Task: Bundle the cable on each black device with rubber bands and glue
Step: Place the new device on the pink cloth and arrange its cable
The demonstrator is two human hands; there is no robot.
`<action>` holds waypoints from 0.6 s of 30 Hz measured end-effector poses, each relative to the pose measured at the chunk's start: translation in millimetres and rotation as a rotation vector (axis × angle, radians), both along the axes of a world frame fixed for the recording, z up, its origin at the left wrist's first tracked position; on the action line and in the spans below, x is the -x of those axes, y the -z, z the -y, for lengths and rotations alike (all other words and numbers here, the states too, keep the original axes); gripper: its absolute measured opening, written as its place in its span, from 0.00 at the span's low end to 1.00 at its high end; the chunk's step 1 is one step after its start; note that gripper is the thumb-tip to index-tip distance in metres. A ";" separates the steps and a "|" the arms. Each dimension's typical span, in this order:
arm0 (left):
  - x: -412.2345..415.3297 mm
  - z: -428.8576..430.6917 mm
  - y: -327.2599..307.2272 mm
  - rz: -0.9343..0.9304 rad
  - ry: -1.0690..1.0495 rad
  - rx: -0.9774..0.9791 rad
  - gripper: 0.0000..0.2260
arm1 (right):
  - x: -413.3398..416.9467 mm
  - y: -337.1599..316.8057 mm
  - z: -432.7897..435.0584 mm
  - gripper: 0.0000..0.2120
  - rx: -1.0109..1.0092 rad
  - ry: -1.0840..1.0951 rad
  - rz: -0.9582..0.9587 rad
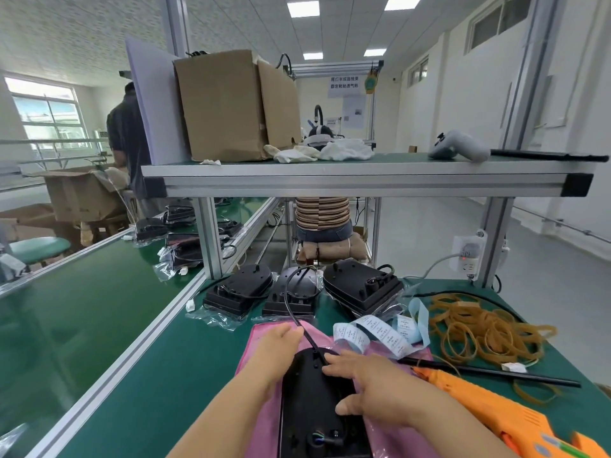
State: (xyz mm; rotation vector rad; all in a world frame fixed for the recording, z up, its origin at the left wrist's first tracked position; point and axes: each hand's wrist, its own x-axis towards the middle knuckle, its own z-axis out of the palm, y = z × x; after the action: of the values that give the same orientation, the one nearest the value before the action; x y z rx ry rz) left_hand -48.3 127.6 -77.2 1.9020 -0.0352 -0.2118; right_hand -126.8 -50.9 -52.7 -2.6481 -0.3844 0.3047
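- The black device (314, 404) lies lengthwise on a pink sheet (261, 338) at the near edge of the green table (185, 368), between the two hands
- The left hand (281, 345) is at the device's far end; its fingertips seem to pinch the cable (291, 312), though the back of the hand hides the contact
- The cable rises from the device's top, passes the left fingertips and arcs up in front of the stored units
- The right hand (373, 385) lies flat on the device, fingers spread, index tip by the cable's root
- Three more black units (360, 285) in clear bags stand just beyond the sheet
- On the right: a label strip (373, 332), a heap of rubber bands (486, 328), a black rod (489, 371), and an orange glue gun (496, 411) beside the right wrist
- An overhead shelf (363, 180) carries a cardboard box (231, 104)
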 end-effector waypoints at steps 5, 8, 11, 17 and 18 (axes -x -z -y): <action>-16.6 5.6 -7.3 -0.292 -0.120 0.518 0.09 | 0.4 1.2 2.9 0.31 -0.054 0.024 -0.064; -16.6 -4.7 -7.4 -0.269 -0.212 0.688 0.11 | 0.6 -3.1 7.2 0.35 -0.043 -0.007 -0.117; -8.7 -14.6 -0.1 -0.231 -0.256 0.802 0.14 | -1.0 -11.1 13.6 0.47 -0.037 -0.052 -0.234; 12.5 -51.3 1.8 -0.133 -0.293 0.959 0.15 | 0.8 -8.4 11.6 0.55 -0.031 -0.049 -0.207; 18.5 -56.1 1.8 -0.083 -0.276 0.886 0.15 | 2.0 -6.9 10.6 0.55 -0.032 -0.037 -0.191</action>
State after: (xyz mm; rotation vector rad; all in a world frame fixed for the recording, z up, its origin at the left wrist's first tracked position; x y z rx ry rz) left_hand -66.8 183.8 -79.1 0.9983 0.1649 -0.0638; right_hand -128.8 -61.4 -45.8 -2.5550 -0.3727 0.5536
